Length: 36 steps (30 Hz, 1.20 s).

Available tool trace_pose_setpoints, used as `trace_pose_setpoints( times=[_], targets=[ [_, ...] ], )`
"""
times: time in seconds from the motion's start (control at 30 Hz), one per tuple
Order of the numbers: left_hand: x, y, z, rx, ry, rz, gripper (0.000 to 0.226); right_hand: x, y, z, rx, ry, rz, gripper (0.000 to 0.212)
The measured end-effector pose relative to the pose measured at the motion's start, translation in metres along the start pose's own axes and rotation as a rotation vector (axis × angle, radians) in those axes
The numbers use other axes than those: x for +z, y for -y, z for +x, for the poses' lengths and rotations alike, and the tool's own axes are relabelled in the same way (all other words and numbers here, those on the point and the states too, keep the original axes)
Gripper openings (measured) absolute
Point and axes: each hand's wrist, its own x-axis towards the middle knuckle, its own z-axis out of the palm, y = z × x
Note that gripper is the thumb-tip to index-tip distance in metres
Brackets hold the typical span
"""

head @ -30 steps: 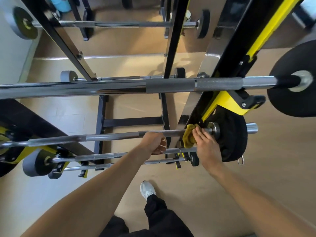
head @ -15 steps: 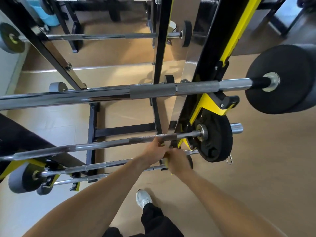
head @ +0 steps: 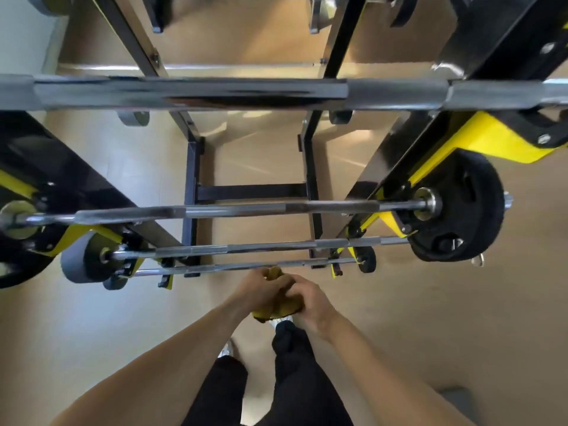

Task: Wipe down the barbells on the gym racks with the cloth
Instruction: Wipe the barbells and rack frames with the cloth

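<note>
Both hands are together in the near middle of the scene, in front of the rack. The left hand (head: 259, 289) and the right hand (head: 310, 298) both have their fingers curled around a bunched yellow cloth (head: 278, 305), which shows between them and a little under them. The cloth touches no bar; it is held just near of the lowest barbell (head: 246, 266), a thin one that runs from left to right low in the rack.

A bit farther lies a second thin barbell (head: 261, 247) with a small grey plate (head: 78, 261) at its left end. Farther again, the middle barbell (head: 246, 210) rests on the yellow and black hooks of the rack, with a large black plate (head: 458, 210) on its right end and a metal collar just beside that plate. The thickest barbell (head: 215, 93) crosses the whole view in the far part, blurred, and it sits on a yellow hook (head: 488, 139) at the right.

The black uprights of the rack (head: 192, 192) stand on a tan floor (head: 461, 318). In the near part are the two bare forearms, the black trousers (head: 295, 379), and a white shoe partly hidden under the cloth
</note>
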Motion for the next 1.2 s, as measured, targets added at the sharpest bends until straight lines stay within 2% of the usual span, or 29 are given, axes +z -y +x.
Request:
trace_pose_setpoints(
  times=[0.07, 0.1, 0.2, 0.27, 0.33, 0.47, 0.57, 0.77, 0.83, 0.9, 0.97, 1.03, 1.1, 1.17, 1.2],
  targets=[
    [0.000, 0.016, 0.007, 0.062, 0.060, -0.002, 0.025, -0.008, -0.007, 0.004, 0.149, -0.034, 0.216, 0.038],
    [0.001, 0.022, 0.010, 0.082, 0.101, -0.001, 0.025, -0.016, -0.010, 0.006, 0.211, -0.053, 0.247, 0.043],
    [0.008, 0.026, 0.019, 0.128, 0.241, 0.059, 0.033, -0.045, -0.020, 0.013, 0.258, 0.004, 0.132, 0.055],
    [0.017, 0.022, 0.029, 0.151, 0.311, 0.053, 0.032, -0.065, -0.021, 0.017, 0.221, 0.048, -0.006, 0.043],
    [0.030, 0.014, 0.043, 0.171, 0.319, 0.037, 0.027, -0.091, -0.015, 0.026, 0.195, 0.020, -0.106, 0.033],
    [0.072, -0.002, 0.084, 0.184, 0.257, 0.088, 0.032, -0.148, 0.001, 0.047, -0.002, -0.212, -0.302, 0.014],
    [0.115, -0.018, 0.116, 0.154, 0.252, 0.011, 0.031, -0.195, 0.010, 0.059, -0.210, -0.379, -0.429, 0.014],
    [0.180, -0.054, 0.171, 0.284, -0.008, -0.264, 0.022, -0.268, 0.014, 0.088, -0.427, -0.673, -0.458, 0.017],
    [0.190, -0.065, 0.184, 0.319, -0.024, -0.335, 0.024, -0.283, 0.014, 0.100, -0.473, -0.770, -0.435, 0.023],
    [0.196, -0.075, 0.196, 0.355, -0.032, -0.395, 0.029, -0.299, 0.019, 0.111, -0.452, -0.867, -0.415, 0.032],
    [0.197, -0.085, 0.206, 0.394, -0.103, -0.426, 0.032, -0.312, 0.024, 0.123, -0.387, -0.913, -0.400, 0.044],
    [0.196, -0.090, 0.217, 0.399, -0.196, -0.421, 0.031, -0.316, 0.028, 0.133, -0.356, -0.986, -0.558, 0.054],
    [0.197, -0.089, 0.225, 0.406, -0.292, -0.349, 0.029, -0.308, 0.026, 0.138, -0.460, -1.039, -0.806, 0.060],
    [0.199, -0.080, 0.232, 0.484, -0.446, -0.163, 0.033, -0.301, 0.020, 0.140, -0.668, -0.900, -1.156, 0.055],
    [0.199, -0.075, 0.235, 0.525, -0.542, -0.006, 0.040, -0.303, 0.015, 0.146, -0.708, -0.798, -1.352, 0.051]
  ],
)
